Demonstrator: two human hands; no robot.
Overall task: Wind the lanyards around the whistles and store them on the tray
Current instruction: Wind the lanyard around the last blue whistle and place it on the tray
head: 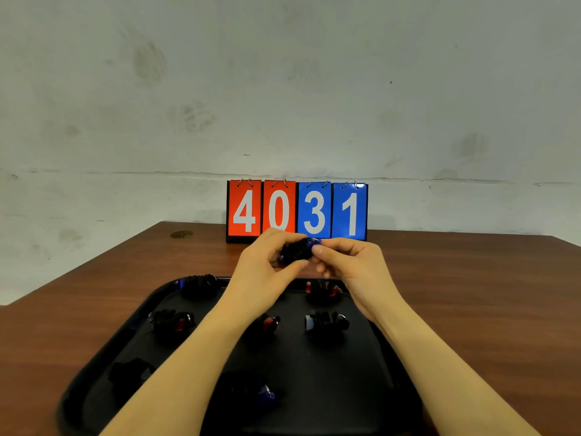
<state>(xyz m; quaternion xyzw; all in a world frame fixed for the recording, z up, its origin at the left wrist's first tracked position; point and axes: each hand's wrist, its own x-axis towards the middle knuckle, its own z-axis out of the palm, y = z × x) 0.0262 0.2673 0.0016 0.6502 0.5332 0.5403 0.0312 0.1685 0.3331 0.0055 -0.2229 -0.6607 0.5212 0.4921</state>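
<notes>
A blue whistle (298,250) wrapped in black lanyard cord is held above the far edge of the black tray (371,357). My left hand (267,262) grips the wound bundle between thumb and fingers. My right hand (345,259) pinches its blue end from the right. Several wound whistles lie on the tray: one at the far left (201,283), a red one at the far right (323,289), a red one at mid left (173,320), a red one in the middle (268,322), one at mid right (327,322), a dark one at near left (132,372) and a blue one at the near middle (264,394).
A flip scoreboard (297,210) reading 4 0 3 1 stands at the back of the brown table (471,294) against the wall. A small brass-coloured disc (181,234) lies at the table's far left corner. The table's left edge runs diagonally past the tray.
</notes>
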